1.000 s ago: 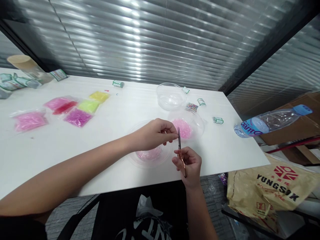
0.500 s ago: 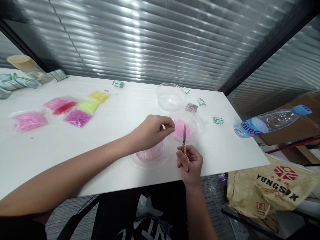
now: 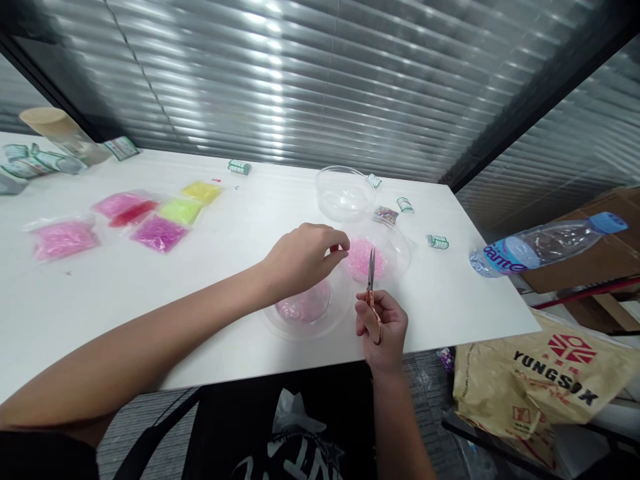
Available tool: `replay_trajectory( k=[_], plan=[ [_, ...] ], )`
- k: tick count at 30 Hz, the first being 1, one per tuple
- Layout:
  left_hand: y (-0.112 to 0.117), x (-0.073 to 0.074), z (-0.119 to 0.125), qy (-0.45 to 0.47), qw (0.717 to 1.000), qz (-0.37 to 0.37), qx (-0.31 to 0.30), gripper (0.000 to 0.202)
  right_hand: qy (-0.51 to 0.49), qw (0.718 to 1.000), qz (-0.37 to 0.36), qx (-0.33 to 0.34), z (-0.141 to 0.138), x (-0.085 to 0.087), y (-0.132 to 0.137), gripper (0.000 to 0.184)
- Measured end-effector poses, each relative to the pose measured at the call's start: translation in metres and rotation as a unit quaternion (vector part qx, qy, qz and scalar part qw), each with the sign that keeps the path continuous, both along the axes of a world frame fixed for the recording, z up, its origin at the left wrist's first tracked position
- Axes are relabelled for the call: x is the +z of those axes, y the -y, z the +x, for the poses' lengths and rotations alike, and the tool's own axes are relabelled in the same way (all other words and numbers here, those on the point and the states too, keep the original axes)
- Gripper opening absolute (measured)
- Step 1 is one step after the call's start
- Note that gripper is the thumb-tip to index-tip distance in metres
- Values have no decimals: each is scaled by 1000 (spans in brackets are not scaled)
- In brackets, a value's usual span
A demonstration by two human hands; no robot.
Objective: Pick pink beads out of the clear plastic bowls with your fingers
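My right hand holds a pair of scissors with rose-gold handles, its blades together and pointing up. Above the bowls is my left hand, its thumb and index fingertips curled close with a slight gap; nothing shows between them. Under this hand sits a clear plastic bowl with a bag of pink beads in it, partly covered. Behind the scissors' blades, a second clear bowl contains loose pink beads.
Bags of pink beads, purple beads and yellow beads lie on the left. At the back stands another clear bowl, near a packet of multicoloured beads. A water bottle and a YUNGSOX bag are at right.
My left thumb and index fingertips have parted slightly from a pinch. My right hand keeps the scissors upright in much the same place. The view has shifted a little.
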State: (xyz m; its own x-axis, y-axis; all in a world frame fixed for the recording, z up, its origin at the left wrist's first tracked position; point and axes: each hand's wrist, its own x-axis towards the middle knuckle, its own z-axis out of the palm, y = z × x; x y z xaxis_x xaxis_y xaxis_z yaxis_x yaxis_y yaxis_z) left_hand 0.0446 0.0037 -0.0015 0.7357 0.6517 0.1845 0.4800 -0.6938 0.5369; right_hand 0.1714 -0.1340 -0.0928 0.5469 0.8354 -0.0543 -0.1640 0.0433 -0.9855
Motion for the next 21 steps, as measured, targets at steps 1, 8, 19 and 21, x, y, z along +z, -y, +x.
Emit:
replay_trajectory(
  k=[1, 8, 19, 21],
  plan=[
    [0, 2, -1, 1, 1000, 2, -2, 23, 1, 1000, 1, 0, 0, 0, 0, 28],
    [-3, 24, -17, -159, 973, -62, -159, 19, -2, 1000, 5, 2, 0, -2, 3, 26],
    [5, 14, -14, -310, 918, -95, -227, 36, -9, 1000, 16, 6, 0, -2, 3, 22],
    [6, 13, -13, -314, 916, -91, -234, 34, -9, 1000, 18, 8, 0, -2, 3, 22]
  ],
)
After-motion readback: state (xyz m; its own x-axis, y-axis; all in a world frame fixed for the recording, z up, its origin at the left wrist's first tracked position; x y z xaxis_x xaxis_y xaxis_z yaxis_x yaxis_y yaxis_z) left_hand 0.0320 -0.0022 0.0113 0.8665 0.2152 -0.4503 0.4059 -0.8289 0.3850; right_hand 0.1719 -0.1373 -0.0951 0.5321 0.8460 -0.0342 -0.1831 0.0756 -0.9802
